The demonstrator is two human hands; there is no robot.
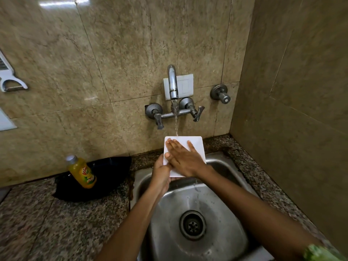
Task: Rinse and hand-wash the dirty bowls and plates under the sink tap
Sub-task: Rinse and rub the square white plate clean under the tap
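Sink [222, 240] at lower centre. Above its far edge, mid-frame, left hand [162, 171] grips the white square plate [196, 145] from below-left; right hand [183, 159] lies flat on its face, fingers spread. Tap [172, 82] stream hits the top edge. Tilt the plate so runoff sheets down, and rub corners too.

The square plate [195, 146] is looking white, smooth and glazed, like ceramic. The sink [222, 232] is showing brushed steel, wet and dully shining. The tap [172, 81] is appearing as worn grey metal. The surface [56, 223] is reading as speckled polished granite. The wall tiles [113, 53] are gleaming, glossy beige stone. The bottle [82, 172] is looking like clear yellow plastic.
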